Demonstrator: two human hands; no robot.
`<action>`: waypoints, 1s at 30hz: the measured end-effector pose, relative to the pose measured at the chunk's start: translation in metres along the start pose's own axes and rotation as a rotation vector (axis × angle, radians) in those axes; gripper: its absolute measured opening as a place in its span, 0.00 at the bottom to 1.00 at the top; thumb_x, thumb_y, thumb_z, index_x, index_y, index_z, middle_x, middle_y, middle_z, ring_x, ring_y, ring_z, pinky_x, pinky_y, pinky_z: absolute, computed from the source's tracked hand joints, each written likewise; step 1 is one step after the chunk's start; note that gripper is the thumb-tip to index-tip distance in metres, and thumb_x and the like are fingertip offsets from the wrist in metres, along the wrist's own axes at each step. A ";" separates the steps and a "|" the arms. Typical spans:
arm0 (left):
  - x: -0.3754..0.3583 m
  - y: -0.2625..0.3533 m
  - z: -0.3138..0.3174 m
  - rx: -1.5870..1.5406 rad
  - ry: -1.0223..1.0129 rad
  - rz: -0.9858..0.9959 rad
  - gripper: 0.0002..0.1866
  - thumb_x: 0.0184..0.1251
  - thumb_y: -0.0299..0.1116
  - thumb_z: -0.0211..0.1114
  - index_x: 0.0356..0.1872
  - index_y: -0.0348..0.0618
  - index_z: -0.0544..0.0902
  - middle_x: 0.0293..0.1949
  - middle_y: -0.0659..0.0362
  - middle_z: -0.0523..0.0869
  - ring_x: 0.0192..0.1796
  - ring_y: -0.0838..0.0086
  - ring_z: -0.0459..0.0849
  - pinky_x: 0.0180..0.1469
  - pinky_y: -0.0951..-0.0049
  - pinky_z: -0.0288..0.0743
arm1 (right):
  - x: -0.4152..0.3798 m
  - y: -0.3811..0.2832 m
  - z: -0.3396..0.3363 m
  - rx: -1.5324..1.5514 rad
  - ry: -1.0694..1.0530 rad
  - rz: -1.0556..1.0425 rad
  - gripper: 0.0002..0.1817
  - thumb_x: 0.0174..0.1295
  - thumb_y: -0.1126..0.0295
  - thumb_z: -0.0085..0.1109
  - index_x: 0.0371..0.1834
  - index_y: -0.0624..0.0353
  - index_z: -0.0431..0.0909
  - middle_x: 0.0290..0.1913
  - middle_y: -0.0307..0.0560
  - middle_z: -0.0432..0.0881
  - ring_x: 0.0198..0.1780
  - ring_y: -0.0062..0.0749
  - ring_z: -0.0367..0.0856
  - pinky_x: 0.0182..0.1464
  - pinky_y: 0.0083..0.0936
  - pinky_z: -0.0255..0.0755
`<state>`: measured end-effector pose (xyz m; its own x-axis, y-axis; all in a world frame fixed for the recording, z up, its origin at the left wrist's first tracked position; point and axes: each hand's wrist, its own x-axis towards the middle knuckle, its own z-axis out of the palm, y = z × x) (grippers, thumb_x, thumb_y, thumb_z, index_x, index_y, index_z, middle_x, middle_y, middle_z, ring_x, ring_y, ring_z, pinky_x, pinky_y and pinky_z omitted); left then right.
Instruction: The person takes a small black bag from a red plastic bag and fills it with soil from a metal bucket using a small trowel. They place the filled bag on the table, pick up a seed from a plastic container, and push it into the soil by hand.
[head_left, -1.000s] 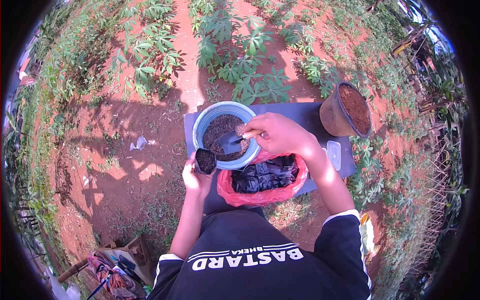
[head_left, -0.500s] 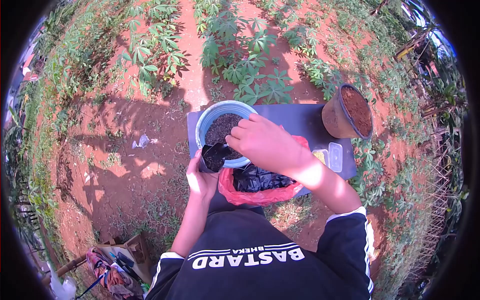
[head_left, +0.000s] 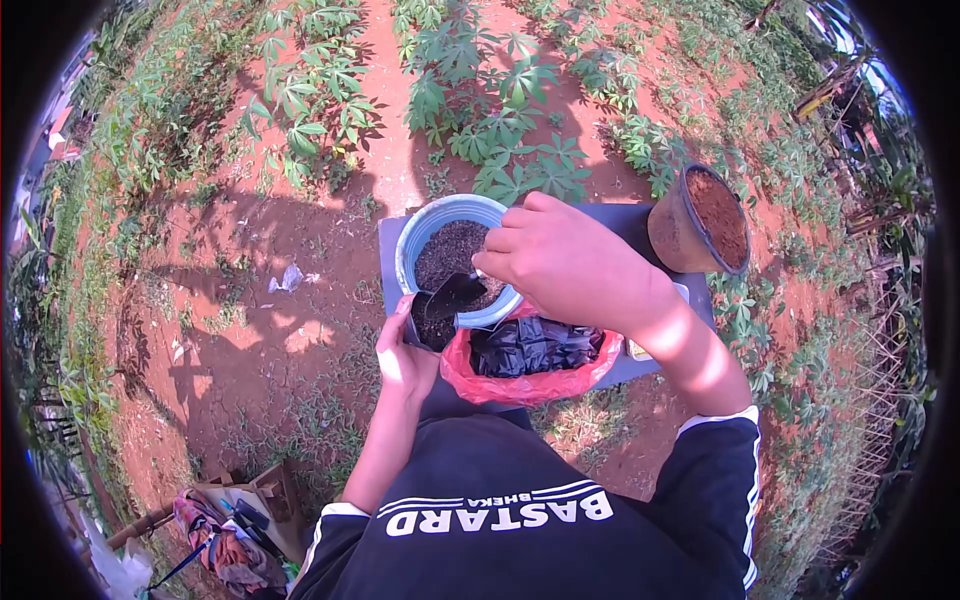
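Note:
My left hand is wrapped round a small black planting bag with dark soil inside, held against the near left side of a light blue pot. Dark, loose soil fills part of that pot. Above the pot's right rim, my right hand is closed on a small black trowel. Its blade slants over the bag's mouth and the pot's near edge; the fingers cover most of its handle. Close below sits a red plastic bag holding folded black plastic bags.
A larger pot of reddish soil stands at the right end of the dark table. My right forearm partly hides a clear container. Leafy plants grow beyond the table. Cloth and bags lie at lower left.
My right hand has moved slightly right and up, and the trowel blade has drawn back from the planting bag, showing more soil inside. The forearm now covers more of the clear container.

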<state>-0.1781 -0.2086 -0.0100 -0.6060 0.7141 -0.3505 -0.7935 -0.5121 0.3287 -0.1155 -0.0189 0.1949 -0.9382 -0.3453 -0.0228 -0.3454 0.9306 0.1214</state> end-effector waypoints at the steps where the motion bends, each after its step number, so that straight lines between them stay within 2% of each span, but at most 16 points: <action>1: 0.000 -0.001 -0.001 0.002 0.000 -0.002 0.15 0.74 0.38 0.50 0.53 0.43 0.78 0.51 0.57 0.85 0.56 0.66 0.84 0.62 0.61 0.75 | 0.001 -0.001 0.001 0.049 -0.017 -0.026 0.12 0.52 0.72 0.63 0.41 0.55 0.83 0.36 0.37 0.80 0.46 0.30 0.79 0.51 0.29 0.69; 5: 0.000 -0.006 -0.004 0.033 0.019 -0.008 0.15 0.74 0.38 0.52 0.52 0.43 0.78 0.50 0.57 0.85 0.55 0.66 0.84 0.62 0.61 0.75 | 0.009 -0.003 0.021 0.105 -0.031 -0.076 0.09 0.48 0.72 0.66 0.35 0.52 0.82 0.34 0.36 0.79 0.46 0.31 0.79 0.51 0.29 0.68; 8: -0.004 -0.006 -0.003 0.024 0.048 -0.003 0.15 0.74 0.38 0.52 0.53 0.43 0.78 0.51 0.57 0.85 0.55 0.66 0.84 0.61 0.61 0.75 | 0.011 0.002 0.022 0.098 -0.071 -0.054 0.09 0.48 0.73 0.67 0.34 0.52 0.82 0.35 0.36 0.79 0.47 0.32 0.79 0.51 0.30 0.67; 18: -0.003 -0.002 -0.016 0.028 -0.085 0.034 0.15 0.74 0.39 0.51 0.52 0.41 0.77 0.49 0.56 0.86 0.54 0.67 0.84 0.60 0.62 0.76 | 0.014 -0.002 0.016 0.069 -0.037 -0.054 0.08 0.50 0.73 0.66 0.34 0.52 0.82 0.35 0.36 0.79 0.46 0.33 0.79 0.51 0.30 0.67; 21: -0.004 -0.001 -0.015 0.024 -0.049 0.056 0.16 0.74 0.40 0.52 0.51 0.41 0.77 0.47 0.56 0.86 0.53 0.67 0.85 0.60 0.62 0.76 | 0.008 0.001 0.006 0.097 -0.004 -0.030 0.10 0.52 0.74 0.64 0.39 0.54 0.83 0.36 0.38 0.80 0.47 0.32 0.80 0.51 0.30 0.67; 24: -0.006 0.002 -0.020 0.024 -0.026 0.069 0.16 0.75 0.41 0.51 0.51 0.41 0.78 0.47 0.57 0.86 0.53 0.68 0.84 0.60 0.62 0.76 | 0.004 0.014 0.008 0.093 0.051 -0.001 0.13 0.55 0.75 0.61 0.44 0.56 0.84 0.38 0.41 0.81 0.47 0.35 0.80 0.52 0.32 0.68; 26: -0.008 0.003 -0.024 0.024 -0.010 0.069 0.15 0.75 0.41 0.52 0.51 0.42 0.78 0.47 0.59 0.86 0.52 0.69 0.84 0.59 0.63 0.76 | 0.002 0.028 0.024 0.190 0.063 0.111 0.14 0.57 0.75 0.59 0.48 0.58 0.84 0.41 0.45 0.83 0.48 0.41 0.81 0.51 0.37 0.71; 28: -0.004 0.002 -0.046 0.013 0.013 0.088 0.16 0.74 0.42 0.53 0.51 0.44 0.78 0.46 0.61 0.86 0.50 0.70 0.84 0.57 0.65 0.76 | 0.003 0.041 0.053 0.241 0.011 0.186 0.13 0.59 0.76 0.58 0.47 0.59 0.83 0.42 0.47 0.83 0.49 0.44 0.82 0.51 0.40 0.72; 29: -0.001 0.000 -0.056 -0.004 0.102 0.108 0.17 0.70 0.44 0.54 0.50 0.46 0.81 0.46 0.58 0.87 0.48 0.65 0.86 0.50 0.60 0.80 | 0.003 0.048 0.072 0.287 -0.032 0.257 0.12 0.60 0.76 0.57 0.47 0.60 0.83 0.43 0.50 0.83 0.50 0.47 0.82 0.51 0.43 0.72; 30: -0.002 0.002 -0.057 -0.004 0.101 0.105 0.17 0.70 0.44 0.54 0.50 0.46 0.81 0.46 0.58 0.87 0.48 0.65 0.86 0.50 0.60 0.80 | 0.002 0.056 0.101 0.366 -0.055 0.300 0.12 0.60 0.77 0.57 0.46 0.61 0.82 0.44 0.52 0.83 0.51 0.50 0.81 0.51 0.45 0.73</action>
<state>-0.1815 -0.2386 -0.0590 -0.6877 0.6049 -0.4014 -0.7258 -0.5832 0.3648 -0.1390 0.0443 0.1014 -0.9939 -0.0571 -0.0941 -0.0345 0.9733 -0.2271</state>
